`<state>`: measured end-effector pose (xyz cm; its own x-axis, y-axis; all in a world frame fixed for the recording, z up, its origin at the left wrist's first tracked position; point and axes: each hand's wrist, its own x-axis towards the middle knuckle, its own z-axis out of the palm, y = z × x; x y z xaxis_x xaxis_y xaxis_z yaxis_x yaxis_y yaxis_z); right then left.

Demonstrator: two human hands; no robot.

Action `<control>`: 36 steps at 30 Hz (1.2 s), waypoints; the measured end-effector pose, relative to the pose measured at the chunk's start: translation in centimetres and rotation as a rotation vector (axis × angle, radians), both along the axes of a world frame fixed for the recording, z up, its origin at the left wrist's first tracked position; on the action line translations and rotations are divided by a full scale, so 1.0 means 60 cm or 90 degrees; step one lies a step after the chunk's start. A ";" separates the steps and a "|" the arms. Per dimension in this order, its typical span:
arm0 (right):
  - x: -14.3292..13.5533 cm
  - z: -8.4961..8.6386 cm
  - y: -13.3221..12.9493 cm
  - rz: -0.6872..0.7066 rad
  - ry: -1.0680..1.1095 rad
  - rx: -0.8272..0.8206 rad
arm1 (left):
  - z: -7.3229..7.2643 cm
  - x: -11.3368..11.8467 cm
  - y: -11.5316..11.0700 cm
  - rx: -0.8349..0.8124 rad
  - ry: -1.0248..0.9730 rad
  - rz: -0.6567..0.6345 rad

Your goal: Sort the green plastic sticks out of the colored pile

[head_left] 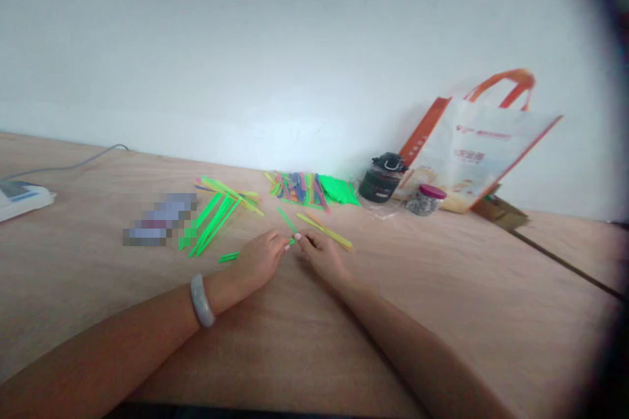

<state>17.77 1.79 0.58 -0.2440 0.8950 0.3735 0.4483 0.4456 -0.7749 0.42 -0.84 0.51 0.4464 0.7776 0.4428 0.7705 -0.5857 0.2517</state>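
My left hand (260, 260) is closed in a pinch on a thin green plastic stick (228, 256), which shows on both sides of the hand. Close beside it, my right hand (325, 260) pinches a flat green plastic strip (286, 218) that slants up and away from the thumb. The stick's tip and the strip meet between the fingertips; whether they are joined I cannot tell. Just beyond my right hand lie yellow strips (325, 230). Several green sticks (212, 226) lie beyond my left hand, with yellow and pink strips (230, 193) behind them.
Near the wall are a heap of coloured strips (299, 188) and a green pile (340, 189). To their right stand a black bottle (379, 182), a pink-lidded jar (423, 201) and a carrier bag (472, 150). A blurred-out flat object (162, 217) and white device (24, 200) lie left.
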 end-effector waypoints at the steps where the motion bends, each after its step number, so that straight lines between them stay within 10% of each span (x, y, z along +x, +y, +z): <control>1: 0.006 -0.001 0.006 -0.029 0.005 -0.001 | 0.001 -0.001 -0.001 -0.015 -0.007 -0.002; 5: 0.048 -0.006 0.036 -0.220 -0.056 0.012 | 0.001 -0.005 0.000 -0.043 -0.013 -0.006; 13: 0.068 -0.024 0.045 -0.225 -0.535 0.178 | -0.028 -0.015 0.024 -0.001 0.038 -0.002; 36: 0.087 -0.019 0.053 -0.231 -0.563 0.153 | -0.020 -0.022 0.034 -0.029 0.025 -0.072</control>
